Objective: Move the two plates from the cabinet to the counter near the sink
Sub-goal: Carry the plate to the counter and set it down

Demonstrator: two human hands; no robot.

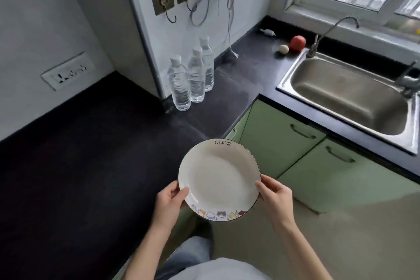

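We hold a white plate (219, 177) in the lower middle of the frame, up in the air by the edge of the dark counter (68, 154). Our left hand (169, 200) grips its left rim, and our right hand (275, 198) grips its right rim. The plate has little cats along its near edge. The sink (350, 95) sits at the right. Three water bottles (191, 75) stand on the counter above the plate.

white plate (219, 175), black counter (68, 166), green cabinets (272, 138)
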